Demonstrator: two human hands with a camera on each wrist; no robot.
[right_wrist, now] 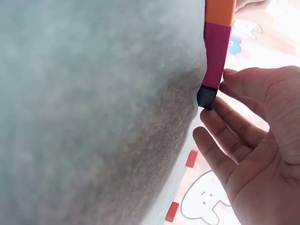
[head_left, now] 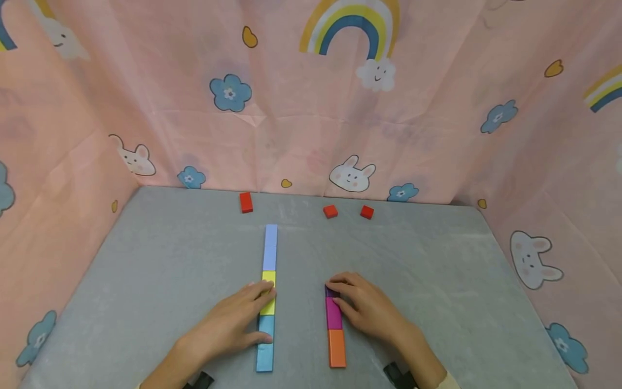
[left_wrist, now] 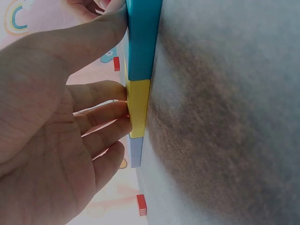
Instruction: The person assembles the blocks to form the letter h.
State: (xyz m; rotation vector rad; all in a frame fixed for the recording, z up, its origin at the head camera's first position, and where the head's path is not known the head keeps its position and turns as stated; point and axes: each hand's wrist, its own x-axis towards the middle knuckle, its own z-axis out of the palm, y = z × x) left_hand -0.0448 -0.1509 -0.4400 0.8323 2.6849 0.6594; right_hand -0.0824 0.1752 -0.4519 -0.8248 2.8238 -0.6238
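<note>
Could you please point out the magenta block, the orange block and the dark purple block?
Magenta block [head_left: 333, 315]: head view, middle of its top face.
Orange block [head_left: 337, 349]: head view, middle of its top face.
Dark purple block [right_wrist: 206, 97]: right wrist view, on its visible surface.

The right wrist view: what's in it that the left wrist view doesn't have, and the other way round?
Only the right wrist view shows the row of orange, magenta and dark purple blocks, plus printed rabbits.

Only the left wrist view shows the row of teal, yellow and lavender blocks, plus a printed rainbow.

Both share red blocks, the grey tabletop and patterned cloth.
</note>
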